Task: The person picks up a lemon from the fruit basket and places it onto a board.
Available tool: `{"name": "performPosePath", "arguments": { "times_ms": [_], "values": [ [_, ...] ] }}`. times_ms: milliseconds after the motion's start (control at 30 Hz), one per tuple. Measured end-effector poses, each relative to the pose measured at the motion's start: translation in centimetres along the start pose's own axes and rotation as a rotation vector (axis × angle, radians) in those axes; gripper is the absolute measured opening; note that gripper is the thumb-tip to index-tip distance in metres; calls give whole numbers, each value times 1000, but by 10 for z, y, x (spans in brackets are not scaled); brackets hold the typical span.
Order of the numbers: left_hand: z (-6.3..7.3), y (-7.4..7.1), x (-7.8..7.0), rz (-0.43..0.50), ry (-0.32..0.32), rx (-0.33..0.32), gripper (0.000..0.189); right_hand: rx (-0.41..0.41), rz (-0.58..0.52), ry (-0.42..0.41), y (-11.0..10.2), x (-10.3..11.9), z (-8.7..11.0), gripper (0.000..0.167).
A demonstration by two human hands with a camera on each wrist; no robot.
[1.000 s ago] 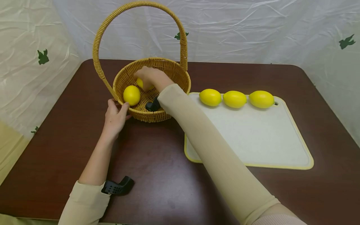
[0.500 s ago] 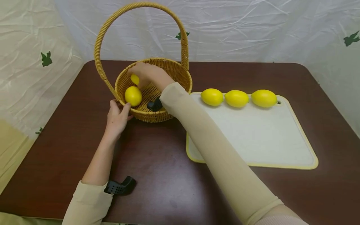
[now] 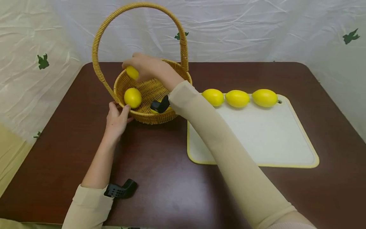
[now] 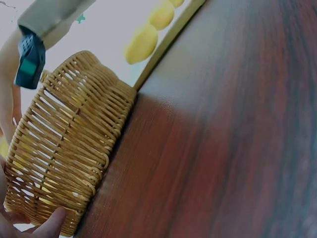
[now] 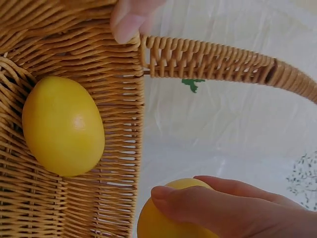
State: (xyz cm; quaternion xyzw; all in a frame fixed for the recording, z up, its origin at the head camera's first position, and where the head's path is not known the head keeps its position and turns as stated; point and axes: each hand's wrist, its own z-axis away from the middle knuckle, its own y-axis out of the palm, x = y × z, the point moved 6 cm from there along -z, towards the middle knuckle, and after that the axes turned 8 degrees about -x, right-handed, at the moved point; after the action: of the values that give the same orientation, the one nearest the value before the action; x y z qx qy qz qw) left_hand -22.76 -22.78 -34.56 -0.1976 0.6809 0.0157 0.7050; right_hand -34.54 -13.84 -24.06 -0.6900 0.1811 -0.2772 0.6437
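Observation:
My right hand (image 3: 147,67) holds a lemon (image 3: 132,72) up at the far left rim of the wicker basket (image 3: 154,119). In the right wrist view, the thumb and fingers wrap the held lemon (image 5: 166,220) just outside the rim. A second lemon (image 3: 132,98) lies inside, against the basket's left wall. Another yellow one (image 3: 153,111) shows partly behind the black wrist camera (image 3: 160,104). My left hand (image 3: 115,122) grips the basket's near left side by the handle's foot, thumb on the rim. The left wrist view has its fingertip (image 4: 55,218) against the woven wall.
Right of the basket lies a white cutting board (image 3: 271,136) with a yellow edge. Three lemons (image 3: 237,98) sit in a row along its far side. The basket's tall arched handle (image 3: 95,47) rises over it. White sheeting (image 3: 243,31) hangs behind the dark table (image 3: 160,178).
My right hand has lifted the lemon from inside the basket up and leftward to the rim. Another lemon now shows under the wrist camera. My left hand keeps its grip on the basket.

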Motion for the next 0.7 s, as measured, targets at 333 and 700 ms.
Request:
{"name": "performPosePath", "arguments": {
  "times_ms": [333, 700],
  "values": [
    [-1, 1, 1, -23, 9, 21, 51, -128, 16, -29, -10, -5, 42, 56],
    [-8, -8, -2, -22, -3, 33, 53, -238, 71, -23, -13, -19, 90, 53]
  ]
}}
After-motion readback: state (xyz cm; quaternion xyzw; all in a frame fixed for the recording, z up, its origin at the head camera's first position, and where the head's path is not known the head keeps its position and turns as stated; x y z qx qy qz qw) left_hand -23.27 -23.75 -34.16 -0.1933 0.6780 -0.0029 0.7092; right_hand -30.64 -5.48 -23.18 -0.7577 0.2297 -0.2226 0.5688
